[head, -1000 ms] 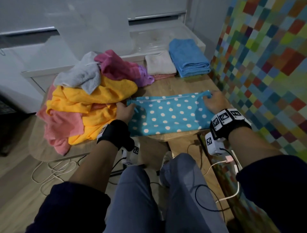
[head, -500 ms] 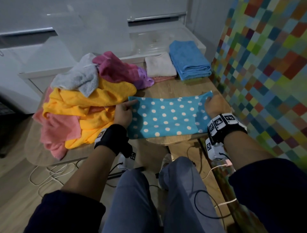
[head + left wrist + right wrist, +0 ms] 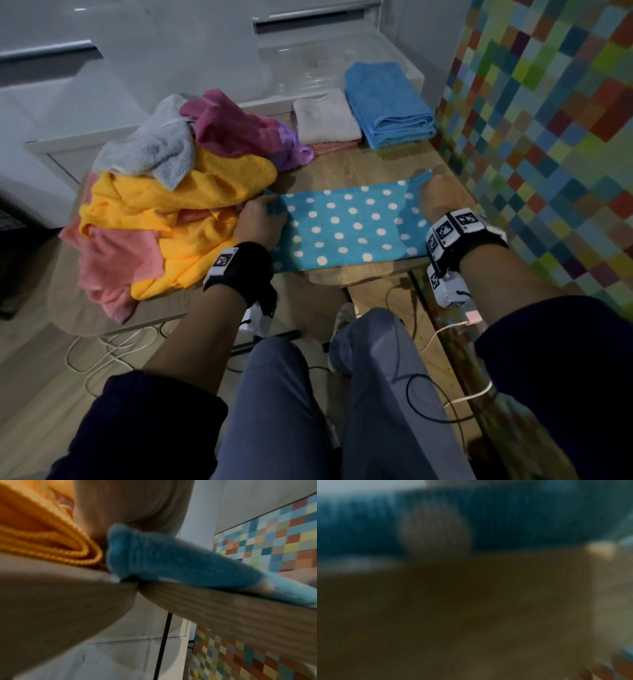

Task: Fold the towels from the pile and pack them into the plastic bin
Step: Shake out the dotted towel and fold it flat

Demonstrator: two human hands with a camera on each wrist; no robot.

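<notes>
Currently I'm flattening the polka-dot towel point(image 3: 346, 228) along the front edge of the table point(image 3: 363, 164), w/ its near hem slightly overhanging that edge. My left hand point(image 3: 257, 222) is lying on the towel's left end, fingers looking fairly straight and pressing; I can't tell if the thumb is tucked under the cloth. My right hand point(image 3: 435, 200) is sitting on the right end near the far corner, fingers hidden from the head view & the right wrist view too blurred to say whether they're pinching or just pressing. The unfolded pile point(image 3: 164, 205) is lying toward the table's left edge, touching the towel's left end. Two folded stacks, the white towel point(image 3: 325, 116) & the blue towel point(image 3: 387, 102), are sitting at the far right corner, w/ the clear plastic bin point(image 3: 308, 65) just behind them.

To do this step well, I judge both hands should be pulling outward evenly so the layer is lying taut, edges matched, before the next fold. Risk: the yellow towel point(image 3: 51, 538) is crowding the left end and could get dragged in.
</notes>
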